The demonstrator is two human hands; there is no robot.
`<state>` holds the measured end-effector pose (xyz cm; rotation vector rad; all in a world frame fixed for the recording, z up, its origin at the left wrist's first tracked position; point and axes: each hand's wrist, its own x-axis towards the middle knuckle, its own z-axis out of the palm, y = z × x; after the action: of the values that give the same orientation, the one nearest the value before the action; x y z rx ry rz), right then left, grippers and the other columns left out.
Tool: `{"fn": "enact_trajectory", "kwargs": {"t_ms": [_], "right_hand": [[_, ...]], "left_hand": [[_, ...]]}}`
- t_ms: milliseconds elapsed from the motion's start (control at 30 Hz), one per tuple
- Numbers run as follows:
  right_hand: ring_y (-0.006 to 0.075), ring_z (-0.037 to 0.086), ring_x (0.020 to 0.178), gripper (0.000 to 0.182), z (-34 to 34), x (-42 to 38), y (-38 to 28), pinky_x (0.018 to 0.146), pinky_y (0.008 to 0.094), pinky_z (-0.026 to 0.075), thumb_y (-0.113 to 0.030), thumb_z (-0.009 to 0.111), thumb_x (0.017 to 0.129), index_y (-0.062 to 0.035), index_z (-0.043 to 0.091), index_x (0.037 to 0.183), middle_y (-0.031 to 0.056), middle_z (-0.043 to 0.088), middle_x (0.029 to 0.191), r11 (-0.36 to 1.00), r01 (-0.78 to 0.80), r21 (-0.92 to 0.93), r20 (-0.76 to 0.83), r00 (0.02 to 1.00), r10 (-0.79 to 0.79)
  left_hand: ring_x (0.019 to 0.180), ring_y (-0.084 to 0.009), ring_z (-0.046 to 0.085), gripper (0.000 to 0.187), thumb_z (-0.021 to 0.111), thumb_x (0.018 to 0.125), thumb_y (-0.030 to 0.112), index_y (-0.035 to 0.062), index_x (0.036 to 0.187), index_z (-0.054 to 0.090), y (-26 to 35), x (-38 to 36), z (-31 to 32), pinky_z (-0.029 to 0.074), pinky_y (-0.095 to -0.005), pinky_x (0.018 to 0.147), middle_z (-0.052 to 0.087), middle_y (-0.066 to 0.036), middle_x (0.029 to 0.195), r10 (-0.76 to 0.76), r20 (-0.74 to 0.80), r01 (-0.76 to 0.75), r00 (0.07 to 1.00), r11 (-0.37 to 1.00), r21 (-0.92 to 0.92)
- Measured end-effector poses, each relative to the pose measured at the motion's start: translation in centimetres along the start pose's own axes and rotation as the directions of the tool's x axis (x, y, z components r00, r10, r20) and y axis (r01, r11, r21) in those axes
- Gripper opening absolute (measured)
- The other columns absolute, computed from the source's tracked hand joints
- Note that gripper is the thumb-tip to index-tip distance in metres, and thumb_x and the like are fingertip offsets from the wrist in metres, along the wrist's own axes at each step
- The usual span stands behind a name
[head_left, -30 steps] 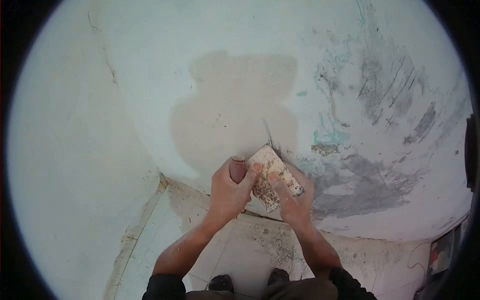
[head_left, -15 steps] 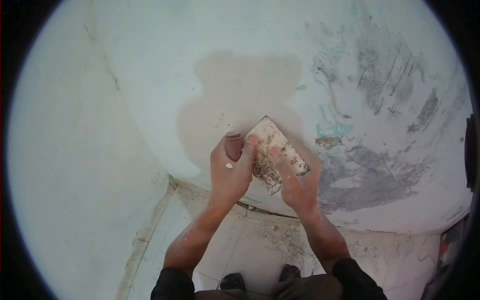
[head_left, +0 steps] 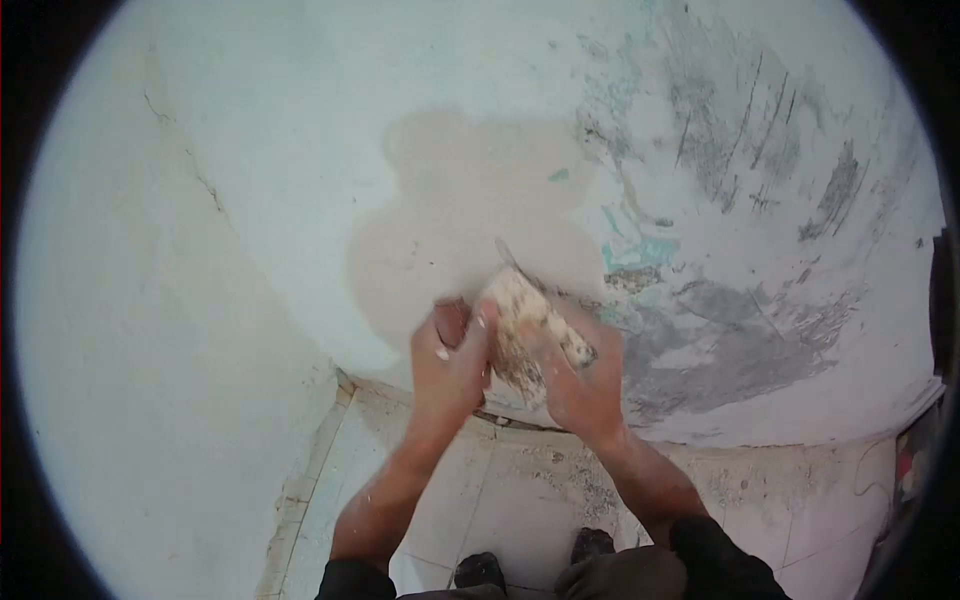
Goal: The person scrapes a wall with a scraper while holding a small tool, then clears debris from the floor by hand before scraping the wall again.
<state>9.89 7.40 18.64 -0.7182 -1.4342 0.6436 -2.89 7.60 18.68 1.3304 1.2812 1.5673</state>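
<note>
Both hands are closed on a flat rectangular block (head_left: 515, 305), cream-coloured and crusted with brown spatter, held tilted against the wall. My left hand (head_left: 447, 370) grips its left side, thumb on its face. A reddish-brown curled piece (head_left: 452, 320), resembling rolled sandpaper, pokes up between that thumb and forefinger. My right hand (head_left: 585, 380) wraps the block's right side, thumb across its face and the other fingers behind. A thin dark sliver (head_left: 505, 252) sticks out past the block's upper corner. Behind the hands lies a beige damp-looking patch (head_left: 480, 190) on the pale wall.
Grey scraped areas (head_left: 730, 345) and turquoise paint remnants (head_left: 640, 250) mark the wall to the right. A wall corner runs down on the left. Below, dusty debris (head_left: 560, 470) lies on the tiled floor (head_left: 510, 510), near my feet (head_left: 480, 570).
Both hands and the block have moved down and slightly left in view. The thin sliver now shows above the block. The camera view has shifted a little.
</note>
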Motion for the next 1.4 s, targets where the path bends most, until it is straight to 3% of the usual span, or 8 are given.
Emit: {"fn": "enact_trajectory", "kwargs": {"t_ms": [133, 767, 867, 933, 1000, 1067, 1300, 1400], "right_hand": [[0.0099, 0.051, 0.068, 0.015, 0.9, 1.1, -1.3, 0.061, 0.0261, 0.044, -0.007, 0.056, 0.086, 0.0052, 0.061, 0.093, 0.0083, 0.060, 0.075, 0.998, -0.026, 0.063, 0.020, 1.000, 0.025], [0.0082, 0.054, 0.075, 0.019, 2.1, 3.0, -1.7, 0.065, 0.0241, 0.046, -0.009, 0.061, 0.085, 0.0057, 0.063, 0.097, 0.0075, 0.064, 0.082, 0.991, 0.109, 0.077, -0.017, 0.994, -0.108], [0.0092, 0.054, 0.072, 0.020, 1.1, 0.5, 0.4, 0.065, 0.0255, 0.045, -0.009, 0.062, 0.084, 0.0069, 0.062, 0.097, 0.0085, 0.063, 0.081, 0.988, -0.016, 0.155, -0.017, 1.000, 0.019], [0.0117, 0.053, 0.071, 0.017, 1.0, -0.4, 0.7, 0.065, 0.0274, 0.045, -0.008, 0.059, 0.084, 0.0063, 0.061, 0.094, 0.0103, 0.062, 0.080, 0.994, 0.034, 0.104, -0.051, 0.998, -0.029], [0.0143, 0.052, 0.069, 0.015, 1.1, 0.3, 0.6, 0.065, 0.0293, 0.045, -0.007, 0.057, 0.084, 0.0056, 0.059, 0.091, 0.0122, 0.061, 0.079, 0.996, 0.072, 0.053, -0.094, 0.993, -0.067], [0.0138, 0.054, 0.071, 0.016, 1.7, 2.8, -0.8, 0.065, 0.0289, 0.045, -0.008, 0.056, 0.085, 0.0050, 0.060, 0.093, 0.0116, 0.063, 0.080, 0.994, 0.087, 0.059, 0.004, 0.996, -0.087], [0.0095, 0.055, 0.074, 0.018, 2.1, -0.4, 1.0, 0.065, 0.0259, 0.045, -0.009, 0.061, 0.086, 0.0052, 0.062, 0.097, 0.0088, 0.064, 0.081, 0.997, 0.075, 0.020, -0.074, 0.995, -0.073], [0.0165, 0.059, 0.074, 0.021, 1.0, -6.4, 4.6, 0.066, 0.0291, 0.047, -0.011, 0.059, 0.086, 0.0040, 0.062, 0.100, 0.0151, 0.063, 0.082, 0.978, -0.186, -0.100, 0.056, 0.980, 0.192]], "left_hand": [[0.042, -0.0061, 0.041, 0.033, 0.064, 0.087, 0.031, 0.0034, 0.075, 0.051, 2.1, 0.8, -0.4, 0.032, -0.0235, 0.037, 0.047, 0.001, 0.056, -0.126, 0.004, 0.126, 0.992, 0.987, -0.104], [0.039, -0.0058, 0.039, 0.032, 0.063, 0.087, 0.031, 0.0045, 0.074, 0.050, 4.0, 1.8, -0.4, 0.029, -0.0220, 0.033, 0.047, 0.001, 0.056, 0.021, -0.158, -0.028, 0.987, 0.999, -0.039], [0.041, -0.0059, 0.040, 0.033, 0.063, 0.088, 0.031, 0.0037, 0.074, 0.052, 1.3, 0.7, 0.1, 0.030, -0.0222, 0.035, 0.048, 0.000, 0.058, 0.000, -0.158, -0.004, 0.987, 1.000, -0.022], [0.043, -0.0059, 0.040, 0.032, 0.063, 0.088, 0.030, 0.0037, 0.073, 0.052, -2.4, 0.6, 0.4, 0.031, -0.0224, 0.036, 0.049, 0.000, 0.059, 0.315, -0.143, -0.294, 0.938, 0.944, 0.148], [0.043, -0.0059, 0.040, 0.032, 0.064, 0.087, 0.030, 0.0041, 0.073, 0.051, -1.2, 1.4, 0.6, 0.031, -0.0220, 0.036, 0.048, 0.001, 0.059, 0.378, -0.181, -0.346, 0.908, 0.920, 0.184], [0.043, -0.0059, 0.040, 0.034, 0.065, 0.086, 0.032, 0.0045, 0.072, 0.051, 3.4, 1.8, 0.0, 0.031, -0.0214, 0.037, 0.047, 0.001, 0.058, 0.055, -0.202, -0.060, 0.978, 0.998, -0.021], [0.055, -0.0047, 0.040, 0.029, 0.065, 0.086, 0.026, 0.0034, 0.073, 0.052, -0.4, 0.5, -0.2, 0.033, -0.0225, 0.046, 0.047, 0.001, 0.062, 0.024, -0.171, -0.036, 0.985, 0.997, -0.063], [0.061, -0.0080, 0.038, 0.033, 0.064, 0.086, 0.022, 0.0015, 0.068, 0.045, -10.6, -3.0, -0.4, 0.036, -0.0257, 0.054, 0.044, -0.001, 0.064, -0.076, -0.121, 0.086, 0.990, 0.993, 0.078]]}}
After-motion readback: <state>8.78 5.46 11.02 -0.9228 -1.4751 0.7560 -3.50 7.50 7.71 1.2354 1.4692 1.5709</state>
